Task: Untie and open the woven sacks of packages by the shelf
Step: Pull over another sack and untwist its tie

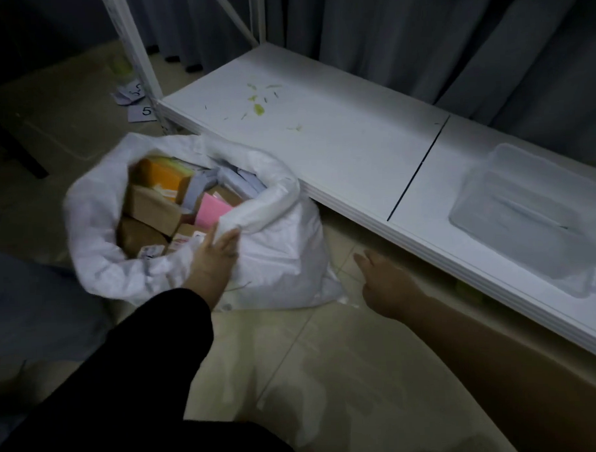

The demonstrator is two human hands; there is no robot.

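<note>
Now left hand (216, 252) grip apparently pinches sack (277, 260) rim; right hand (383, 283) loose, holding nothing.

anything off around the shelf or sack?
Yes: greenish scraps lie scattered on the white shelf board, like litter. Numbered paper slips lie loose on the floor by the shelf post. The open sack looks intact.

Head view, angled down, near floor (327, 343)
</note>
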